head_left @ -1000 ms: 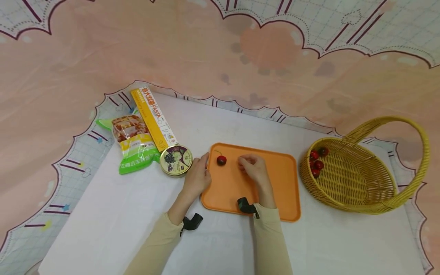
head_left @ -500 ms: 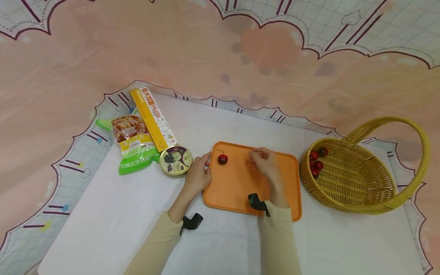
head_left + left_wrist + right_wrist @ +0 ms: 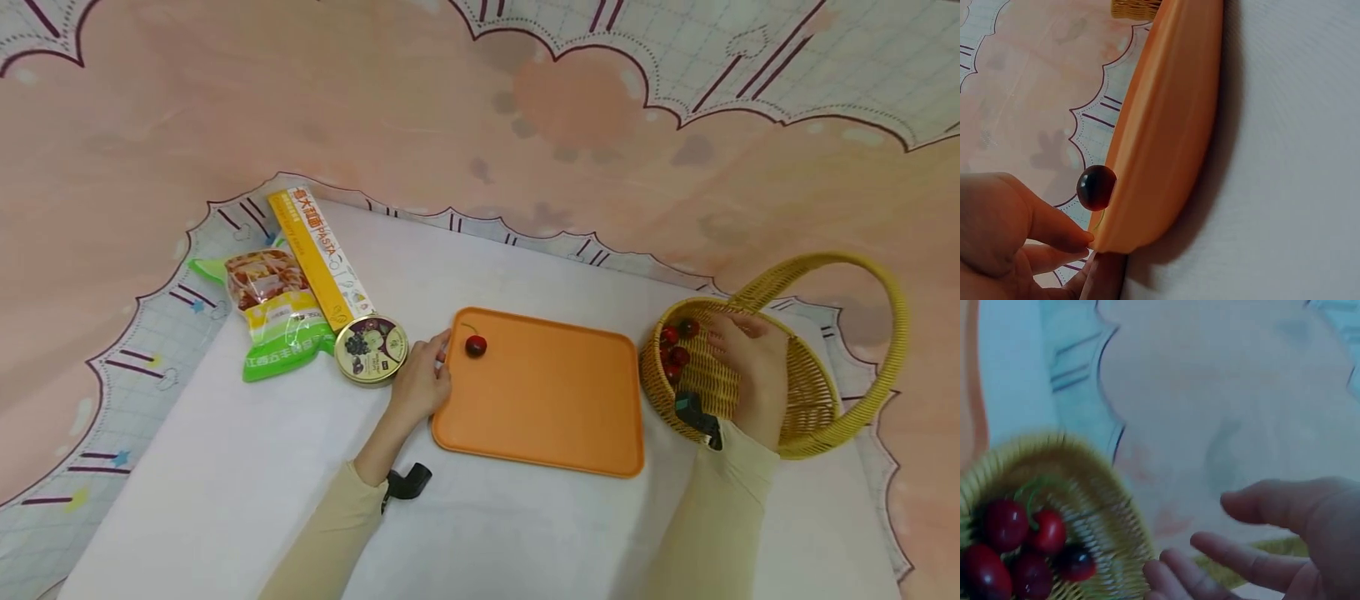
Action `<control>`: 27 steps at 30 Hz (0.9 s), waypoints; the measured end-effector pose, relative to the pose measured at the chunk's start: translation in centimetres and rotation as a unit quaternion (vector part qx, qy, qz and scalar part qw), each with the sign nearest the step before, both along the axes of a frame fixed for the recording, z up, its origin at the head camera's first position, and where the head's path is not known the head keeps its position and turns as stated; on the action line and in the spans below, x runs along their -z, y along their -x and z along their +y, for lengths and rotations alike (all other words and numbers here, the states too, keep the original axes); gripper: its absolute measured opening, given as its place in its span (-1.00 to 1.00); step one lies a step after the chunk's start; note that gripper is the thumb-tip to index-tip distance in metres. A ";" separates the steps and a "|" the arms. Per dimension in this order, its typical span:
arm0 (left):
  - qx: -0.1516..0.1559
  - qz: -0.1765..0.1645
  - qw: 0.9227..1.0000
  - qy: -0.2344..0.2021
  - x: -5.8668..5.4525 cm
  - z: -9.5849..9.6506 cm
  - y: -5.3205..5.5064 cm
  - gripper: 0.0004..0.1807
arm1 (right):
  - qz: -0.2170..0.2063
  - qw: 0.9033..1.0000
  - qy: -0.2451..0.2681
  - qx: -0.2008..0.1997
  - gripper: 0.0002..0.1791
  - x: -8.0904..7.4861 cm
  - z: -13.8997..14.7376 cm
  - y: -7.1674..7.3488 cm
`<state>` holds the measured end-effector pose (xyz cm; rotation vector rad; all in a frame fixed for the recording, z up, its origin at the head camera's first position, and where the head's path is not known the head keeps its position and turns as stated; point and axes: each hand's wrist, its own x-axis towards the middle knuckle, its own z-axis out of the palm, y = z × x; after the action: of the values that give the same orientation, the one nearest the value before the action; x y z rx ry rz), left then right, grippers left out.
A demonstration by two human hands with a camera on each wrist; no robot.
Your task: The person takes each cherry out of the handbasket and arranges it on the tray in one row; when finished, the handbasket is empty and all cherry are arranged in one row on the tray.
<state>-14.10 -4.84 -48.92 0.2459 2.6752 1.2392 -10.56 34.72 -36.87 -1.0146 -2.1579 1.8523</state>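
Observation:
My left hand [image 3: 418,382] holds the left rim of an orange tray [image 3: 546,396], its thumb and fingertips at the tray's corner in the left wrist view. On the tray, near its upper left corner, lies one dark red cherry [image 3: 476,346] with a green stem; the left wrist view shows this cherry beyond the rim. My right hand [image 3: 753,354] reaches over the yellow wicker basket [image 3: 888,321]. In the right wrist view its thumb and fingers are apart, with nothing between them. Several red cherries [image 3: 1047,531] lie together at the basket's left side.
Left of the tray stands a round tin [image 3: 371,350], right beside my left hand. Behind it are a yellow and white pasta box [image 3: 322,258] and a green and yellow food bag [image 3: 277,312]. The basket's tall handle arches over its right side.
My right hand has moved right, from above the tray to above the basket. The left hand stays at the tray's rim, and the whole view has shifted slightly.

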 end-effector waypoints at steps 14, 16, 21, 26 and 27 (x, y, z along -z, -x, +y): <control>0.000 0.005 1.000 -0.003 0.2 -0.1 -0.1 -0.39 | -0.082 0.987 0.107 -0.089 -0.61 3.6 4.1 2.7; 0.000 0.006 1.000 -0.001 0.2 -0.1 -0.2 -0.39 | -0.096 0.985 0.118 -0.087 -0.62 4.0 4.4 3.2; -0.001 0.006 1.000 0.003 0.2 -0.1 -0.2 -0.39 | -0.112 0.986 0.109 -0.066 -0.63 4.7 4.6 4.1; -0.005 0.010 1.000 0.007 0.2 -0.1 -0.2 -0.39 | -0.102 0.988 0.101 -0.049 -0.64 4.6 4.0 4.3; -0.006 0.011 1.000 0.008 0.2 -0.1 -0.2 -0.39 | -0.098 0.989 0.099 -0.047 -0.64 4.4 3.8 4.1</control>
<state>-13.88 -4.92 -49.17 0.2445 2.7076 1.2253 -14.67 38.53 -41.23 -1.2004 -2.1947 2.1285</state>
